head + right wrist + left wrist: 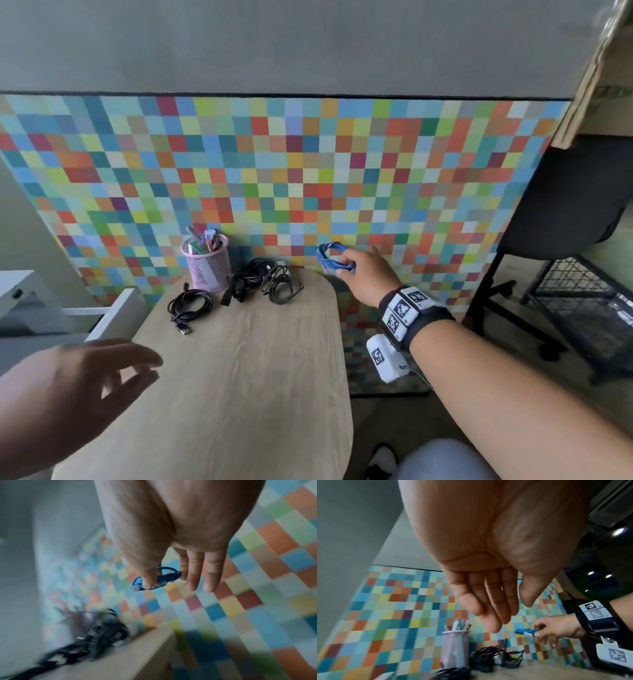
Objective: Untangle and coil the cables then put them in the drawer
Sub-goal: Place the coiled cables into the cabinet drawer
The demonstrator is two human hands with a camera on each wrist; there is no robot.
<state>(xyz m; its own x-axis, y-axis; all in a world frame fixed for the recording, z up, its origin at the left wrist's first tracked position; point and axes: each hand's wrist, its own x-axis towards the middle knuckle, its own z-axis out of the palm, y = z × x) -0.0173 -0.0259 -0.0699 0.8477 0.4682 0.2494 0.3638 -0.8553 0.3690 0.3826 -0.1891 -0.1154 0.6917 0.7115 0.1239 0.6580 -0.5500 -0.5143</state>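
So the blue cable (331, 257) was coiled into a small loop and up in the air, just past the far right corner of the wooden table (239, 359), with the checkered carpet behind it. The right hand (364, 274) had it pinched between thumb and forefinger, and the other fingers (210, 573) just hung out straight. In the right wrist view you could make out a clear plug at the end of the coil.

The left hand (78, 387) was near the front left of the table, holding nothing, fingers relaxed and loosely spread. The left wrist view showed the same thing: fingers close together and straight-ish, empty palm.

The rest of the cables were still on the table. A coiled black USB cable (189, 306) lay by itself toward the left, plug end pointing at the camera. Just right of it there was a messier black cable pile (263, 279) at the far edge, looked like a couple of bundles touching each other, couldn't tell how many. A pink mesh pen cup (206, 262) full of pens stood right beside the pile. Off the table's left side a white drawer (106, 317) was pulled open.
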